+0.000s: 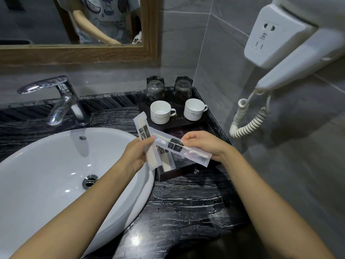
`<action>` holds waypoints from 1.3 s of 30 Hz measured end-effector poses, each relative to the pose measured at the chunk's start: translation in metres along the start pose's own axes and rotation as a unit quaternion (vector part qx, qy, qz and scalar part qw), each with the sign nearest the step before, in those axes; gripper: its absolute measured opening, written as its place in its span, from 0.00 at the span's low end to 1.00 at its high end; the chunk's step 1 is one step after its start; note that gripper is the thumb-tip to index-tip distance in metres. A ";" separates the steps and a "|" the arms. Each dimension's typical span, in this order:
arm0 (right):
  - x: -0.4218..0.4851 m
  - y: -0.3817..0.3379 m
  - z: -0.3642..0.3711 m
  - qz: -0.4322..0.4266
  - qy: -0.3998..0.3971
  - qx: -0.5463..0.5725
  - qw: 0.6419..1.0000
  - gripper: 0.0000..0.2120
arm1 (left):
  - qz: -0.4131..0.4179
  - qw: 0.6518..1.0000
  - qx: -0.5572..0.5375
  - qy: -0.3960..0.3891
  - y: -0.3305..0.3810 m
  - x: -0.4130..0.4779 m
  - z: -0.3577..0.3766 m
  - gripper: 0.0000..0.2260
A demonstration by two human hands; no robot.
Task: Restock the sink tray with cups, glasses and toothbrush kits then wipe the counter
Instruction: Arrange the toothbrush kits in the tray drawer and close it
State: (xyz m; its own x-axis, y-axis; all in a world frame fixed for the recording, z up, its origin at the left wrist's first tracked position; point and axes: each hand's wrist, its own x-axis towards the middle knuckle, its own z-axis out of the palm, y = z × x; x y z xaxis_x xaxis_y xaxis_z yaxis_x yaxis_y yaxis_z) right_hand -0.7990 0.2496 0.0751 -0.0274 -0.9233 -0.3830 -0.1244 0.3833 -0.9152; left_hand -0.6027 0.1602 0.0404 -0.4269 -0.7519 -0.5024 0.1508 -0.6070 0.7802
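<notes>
White basin (46, 174) fills the left of the frame, set in a dark marble counter (186, 212). Black tray (173, 173) sits right of the basin against the corner wall. Both forearms reach in from the bottom edge, converging over the tray's near end. Left hand (135, 156) is curled, thumb and fingers clamped on a toothbrush kit (143, 130) that angles up and away. Right hand (203, 144) is palm-down, fingers pinching a second kit (186, 151) held roughly crosswise over the first. A third kit (167, 161) lies flat in the tray below them. Two white cups (162, 112) stand mid-tray, upright; two glasses (155, 86) sit behind, inverted.
</notes>
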 end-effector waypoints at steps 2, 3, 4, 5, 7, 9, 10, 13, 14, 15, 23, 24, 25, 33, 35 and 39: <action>0.000 0.006 -0.002 -0.001 -0.007 0.129 0.992 0.05 | -0.003 1.000 -0.013 0.013 0.003 -0.002 0.001 0.06; -0.002 0.008 -0.001 -0.005 0.000 0.215 0.977 0.07 | -0.007 0.999 -0.031 0.020 0.005 -0.002 0.001 0.06; -0.003 0.012 0.002 -0.017 0.009 0.295 0.955 0.09 | -0.014 0.998 -0.055 0.027 0.007 -0.002 0.002 0.06; -0.005 0.016 0.008 -0.035 0.016 0.357 0.933 0.12 | -0.020 0.996 -0.081 0.032 0.009 -0.003 0.003 0.04; -0.006 0.022 0.023 -0.070 0.029 0.437 0.896 0.18 | -0.023 0.991 -0.125 0.038 0.012 -0.004 0.007 0.02; -0.004 0.021 0.039 -0.100 0.063 0.461 0.879 0.17 | -0.024 0.989 -0.143 0.040 0.011 -0.006 0.011 0.02; -0.002 0.018 0.046 -0.109 0.093 0.465 0.874 0.14 | -0.024 0.989 -0.141 0.040 0.009 -0.007 0.011 0.02; 0.004 0.008 0.052 -0.106 0.196 0.469 0.855 0.08 | -0.034 0.992 -0.119 0.026 0.000 -0.011 0.012 0.07; 0.005 0.005 0.051 -0.104 0.222 0.467 0.850 0.07 | -0.033 0.994 -0.105 0.016 -0.002 -0.012 0.012 0.06; 0.005 0.004 0.049 -0.103 0.244 0.461 0.847 0.07 | -0.031 0.995 -0.091 0.006 -0.005 -0.013 0.011 0.05; 0.008 -0.006 0.014 -0.123 0.356 0.311 0.873 0.04 | -0.024 0.996 -0.081 0.019 -0.002 -0.012 -0.012 0.13; 0.010 -0.005 0.007 -0.135 0.365 0.265 0.882 0.04 | -0.023 0.996 -0.084 0.021 0.000 -0.012 -0.013 0.14; 0.011 -0.004 0.001 -0.152 0.372 0.206 0.892 0.04 | -0.021 0.996 -0.088 0.021 0.002 -0.012 -0.015 0.16; 0.016 0.017 -0.038 -0.179 0.279 -0.181 0.926 0.07 | -0.002 0.995 -0.098 0.028 0.005 -0.014 -0.020 0.17; 0.023 0.023 -0.038 -0.148 0.231 -0.220 0.936 0.03 | -0.002 0.995 -0.094 0.031 0.003 -0.014 -0.022 0.16; 0.036 0.027 -0.034 -0.085 0.183 -0.256 0.945 0.03 | -0.004 0.995 -0.097 0.031 0.001 -0.014 -0.022 0.16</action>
State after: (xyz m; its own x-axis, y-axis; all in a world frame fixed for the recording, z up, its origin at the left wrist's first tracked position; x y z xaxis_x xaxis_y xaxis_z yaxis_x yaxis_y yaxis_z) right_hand -0.8367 0.2259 0.0406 -0.2944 -0.9523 -0.0807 -0.6188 0.2544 -0.7432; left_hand -0.5765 0.1640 0.0400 -0.3740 -0.7572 -0.5356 0.3191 -0.6473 0.6922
